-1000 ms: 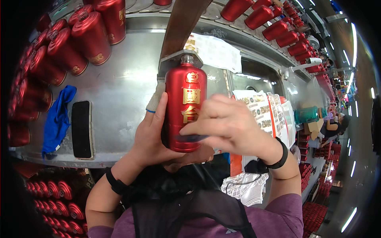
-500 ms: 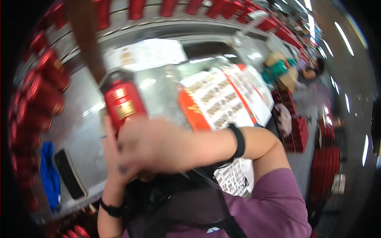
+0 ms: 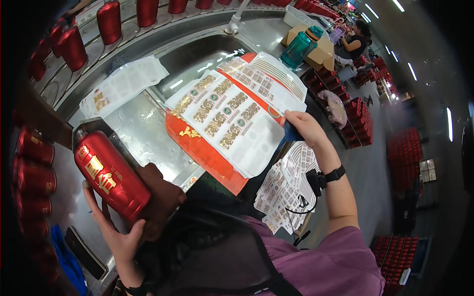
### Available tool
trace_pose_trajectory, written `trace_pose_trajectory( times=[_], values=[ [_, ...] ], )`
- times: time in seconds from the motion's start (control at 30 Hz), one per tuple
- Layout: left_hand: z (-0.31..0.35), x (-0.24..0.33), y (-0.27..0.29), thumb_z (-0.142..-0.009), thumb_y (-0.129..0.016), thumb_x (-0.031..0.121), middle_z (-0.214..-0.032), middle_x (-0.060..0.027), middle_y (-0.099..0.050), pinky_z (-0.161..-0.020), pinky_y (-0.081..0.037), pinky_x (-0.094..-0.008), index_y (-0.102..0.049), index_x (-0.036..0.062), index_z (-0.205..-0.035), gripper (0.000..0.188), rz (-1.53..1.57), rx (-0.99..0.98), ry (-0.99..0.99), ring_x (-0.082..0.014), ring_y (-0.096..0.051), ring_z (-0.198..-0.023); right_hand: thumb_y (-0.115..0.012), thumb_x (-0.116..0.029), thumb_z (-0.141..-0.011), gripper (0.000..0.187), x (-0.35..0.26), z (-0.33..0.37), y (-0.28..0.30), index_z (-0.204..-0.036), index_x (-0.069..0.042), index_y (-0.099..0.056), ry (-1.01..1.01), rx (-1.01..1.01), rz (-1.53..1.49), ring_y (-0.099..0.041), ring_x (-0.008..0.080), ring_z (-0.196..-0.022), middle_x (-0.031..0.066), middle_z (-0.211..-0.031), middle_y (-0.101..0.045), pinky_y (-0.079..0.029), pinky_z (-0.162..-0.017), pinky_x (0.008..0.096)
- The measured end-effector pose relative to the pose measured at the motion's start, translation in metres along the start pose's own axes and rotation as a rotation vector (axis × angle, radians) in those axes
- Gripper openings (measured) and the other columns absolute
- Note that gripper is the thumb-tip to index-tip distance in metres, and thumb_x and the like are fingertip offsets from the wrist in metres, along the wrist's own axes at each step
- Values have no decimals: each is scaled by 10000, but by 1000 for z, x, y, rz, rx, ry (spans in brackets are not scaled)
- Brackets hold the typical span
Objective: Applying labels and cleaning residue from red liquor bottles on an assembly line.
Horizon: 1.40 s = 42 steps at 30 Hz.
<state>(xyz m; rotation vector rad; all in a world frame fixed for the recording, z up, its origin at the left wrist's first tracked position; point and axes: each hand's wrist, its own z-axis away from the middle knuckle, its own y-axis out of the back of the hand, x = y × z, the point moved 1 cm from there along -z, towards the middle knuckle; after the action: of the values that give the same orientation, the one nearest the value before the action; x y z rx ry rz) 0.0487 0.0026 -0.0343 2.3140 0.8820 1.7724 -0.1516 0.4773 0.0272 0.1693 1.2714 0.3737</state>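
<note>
Because the bottle (image 3: 112, 176) looks heavy and slick, I'd grip its body; my left hand (image 3: 118, 240) spreads beside it; rightward, my right hand (image 3: 308, 129) pinches a blue thing (image 3: 292, 133).

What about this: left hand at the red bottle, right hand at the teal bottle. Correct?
Not quite: the head view shows the right hand at the edge of the printed sheets, not the teal bottle. The left hand is at the red bottle.
</note>
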Motion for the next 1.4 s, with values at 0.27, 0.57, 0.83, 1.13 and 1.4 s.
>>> trace_pose_trajectory(
  times=[0.27, 0.57, 0.83, 1.13, 1.4],
  values=[
    [9, 0, 8, -770, -794, 520, -1636, -208, -196, -1185, -264, -530, -187, 10, -1581, 1134, -3, 77, 8, -343, -182, -1527, -686, -456, -909, 472, 14, -54, -24, -809, 4, -712, 163, 232, 619, -575, 128, -623, 57, -682, -647, -452, -598, 278],
    [19, -8, 20, -841, -730, 524, -1625, -207, -229, -1200, -241, -521, -228, -6, -1566, 1029, -10, 101, 16, -337, -197, -1523, -856, -499, -694, 568, 37, -45, -8, -898, -10, -653, 166, 258, 814, -628, 187, -677, 94, -785, -667, -501, -645, 299],
    [13, 0, 34, -944, -629, 458, -1583, -230, -307, -1207, -239, -502, -303, -116, -1494, 859, 36, 135, -34, -328, -287, -1486, -758, -634, -772, 640, 66, 10, 25, -822, 4, -753, -291, 168, 505, -607, 133, -630, 53, -725, -692, -474, -587, 289],
    [21, -2, 39, -1025, -517, 247, -1539, -204, -409, -1199, -261, -445, -394, -62, -1481, 564, 21, 159, -46, -316, -387, -1434, -759, -274, -866, 251, 77, 26, 3, -789, -35, -736, -125, 286, 250, -607, 128, -558, 46, -674, -680, -467, -541, 299],
    [24, 17, 53, -1009, -505, 104, -1382, -197, -563, -1130, -365, -415, -519, -68, -1383, 412, -110, 159, -40, -290, -523, -1311, -696, -122, -819, 109, -59, 90, -67, -928, -118, -705, 741, 519, 1344, -657, 248, -663, 55, -697, -608, -512, -571, 347]
  ],
)
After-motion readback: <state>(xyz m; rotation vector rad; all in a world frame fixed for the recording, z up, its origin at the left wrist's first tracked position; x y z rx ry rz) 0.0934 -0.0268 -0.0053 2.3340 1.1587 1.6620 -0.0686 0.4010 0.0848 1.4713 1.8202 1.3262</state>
